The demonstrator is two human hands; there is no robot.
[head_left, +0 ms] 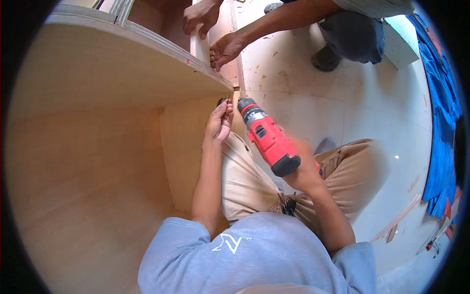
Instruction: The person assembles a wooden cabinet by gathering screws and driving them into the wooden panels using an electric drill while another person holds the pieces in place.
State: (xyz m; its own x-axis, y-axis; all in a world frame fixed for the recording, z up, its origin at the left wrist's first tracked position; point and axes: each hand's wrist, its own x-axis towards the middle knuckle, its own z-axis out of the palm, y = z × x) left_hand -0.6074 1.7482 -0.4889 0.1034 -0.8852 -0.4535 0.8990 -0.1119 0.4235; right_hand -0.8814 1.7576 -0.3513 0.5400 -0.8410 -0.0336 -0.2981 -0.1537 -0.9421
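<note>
My right hand (304, 169) is wrapped round the handle of a red and black cordless drill (268, 139). The drill's chuck points away from me, at the edge of a wooden panel (236, 105) of the cabinet. Just left of the chuck, my left hand (220, 121) is closed with its fingertips together at the panel's inner side. A small dark thing shows at those fingertips, too hidden to name. Whether the drill's tip touches the wood cannot be seen.
Another person's hands (227, 49) hold a pale board (199, 46) upright on the cabinet (98, 63) ahead. That person's knee and shoe (326, 59) are at the far right. Wood scraps lie on the pale tiled floor (313, 108). A blue tarp (443, 147) runs along the right.
</note>
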